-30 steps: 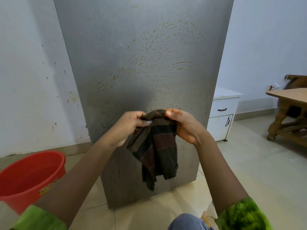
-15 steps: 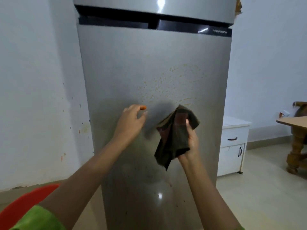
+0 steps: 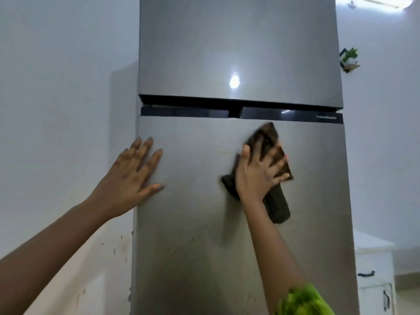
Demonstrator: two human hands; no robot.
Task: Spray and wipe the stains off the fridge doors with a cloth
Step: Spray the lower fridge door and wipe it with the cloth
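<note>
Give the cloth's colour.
Dark brown, nearly black; any pattern is blurred. Head view shows the cloth under the right hand on the lower door.

One head-worn wide-angle view, facing forward and slightly upward at the fridge front; close enough that the left hand and right hand reach it mid-frame; door seam just above them.

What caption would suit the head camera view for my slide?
Right hand presses a dark cloth against the lower fridge door while the left hand rests open near its left edge.
</note>
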